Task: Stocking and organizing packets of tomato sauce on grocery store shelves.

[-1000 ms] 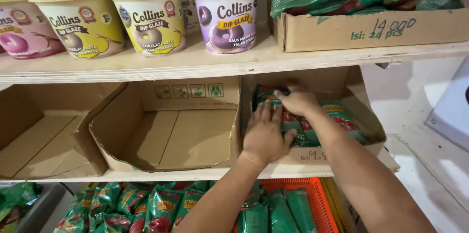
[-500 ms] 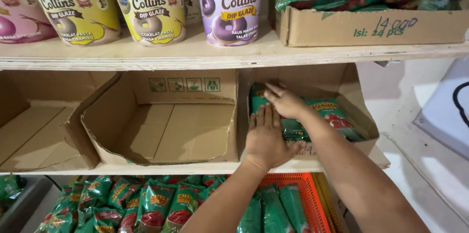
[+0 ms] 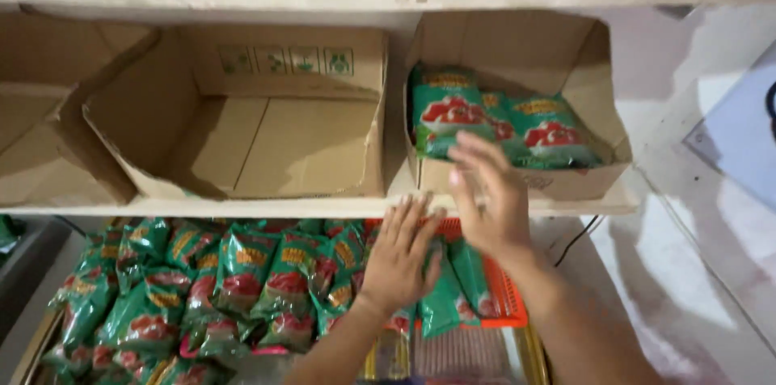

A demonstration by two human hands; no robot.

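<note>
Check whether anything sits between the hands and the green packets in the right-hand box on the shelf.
Nothing visible does. The right hand is just before the open box of green packets; the left hand is lower, by the shelf edge.

I'm seeing green packets (image 3: pixel 485 122) with red and yellow print, plain brown cardboard boxes (image 3: pixel 267 138), an orange basket (image 3: pixel 505 296).

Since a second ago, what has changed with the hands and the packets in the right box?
Both hands have come back out of the right box: left hand and right hand are now in front of the shelf edge, holding nothing. The green packets stay in the box; the middle box stays empty.
</note>
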